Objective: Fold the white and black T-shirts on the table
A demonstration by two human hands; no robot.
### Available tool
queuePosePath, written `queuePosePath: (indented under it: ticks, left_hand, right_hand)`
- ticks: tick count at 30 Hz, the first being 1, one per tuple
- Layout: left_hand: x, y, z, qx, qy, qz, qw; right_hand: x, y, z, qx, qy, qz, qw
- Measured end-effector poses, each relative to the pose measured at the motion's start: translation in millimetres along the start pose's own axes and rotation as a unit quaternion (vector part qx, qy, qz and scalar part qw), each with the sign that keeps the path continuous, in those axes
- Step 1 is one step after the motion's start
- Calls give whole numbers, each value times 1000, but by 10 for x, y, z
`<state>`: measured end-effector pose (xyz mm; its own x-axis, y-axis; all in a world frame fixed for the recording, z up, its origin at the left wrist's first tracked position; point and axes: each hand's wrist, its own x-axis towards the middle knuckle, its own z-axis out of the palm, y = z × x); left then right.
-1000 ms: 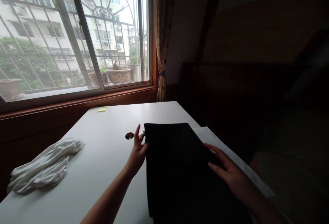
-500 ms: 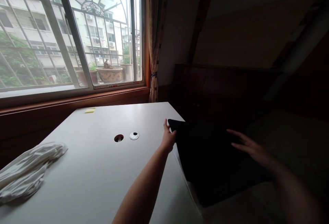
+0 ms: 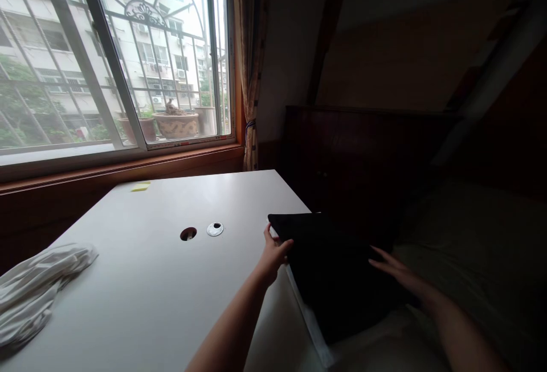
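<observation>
A black, soft-looking piece of cloth [image 3: 331, 281] spreads over the right edge of the white table [image 3: 162, 292], its far left corner raised slightly. My left hand [image 3: 273, 255] is closed on that left edge, thumb on top and fingers underneath. A small white and reddish bit shows by those fingers, too small to name. On the cloth's right side lies my right hand [image 3: 399, 275], its fingers stretched out over the dark surface. Whether any finger is tucked under there is lost in shadow.
A crumpled whitish cloth [image 3: 38, 289] lies at the table's left. Near the middle are a round cable hole [image 3: 188, 234] and its silver cover [image 3: 215, 229]. Yellow notes [image 3: 141, 187] sit by the far edge. A barred window [image 3: 145, 64] and dark furniture [image 3: 354, 155] stand behind.
The black cloth's far edge has come down and nearer, and both hands have moved slightly left and lower with it. The view has turned slightly right.
</observation>
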<state>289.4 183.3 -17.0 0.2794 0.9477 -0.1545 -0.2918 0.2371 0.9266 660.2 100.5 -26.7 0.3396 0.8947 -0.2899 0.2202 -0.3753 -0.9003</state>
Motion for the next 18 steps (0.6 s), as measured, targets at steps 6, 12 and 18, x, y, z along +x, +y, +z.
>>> queuePosePath:
  ticks: [6, 12, 18]
  left_hand:
    - [-387, -49, 107, 21, -122, -54, 991]
    - [-600, -122, 220, -33, -101, -70, 992]
    - [-635, -253, 6, 98, -118, -53, 987]
  right_hand:
    - [-120, 16, -71, 15, -20, 25, 999]
    - [-160, 0, -125, 37, -48, 7, 998]
    - [-142, 263, -135, -75, 30, -29, 996]
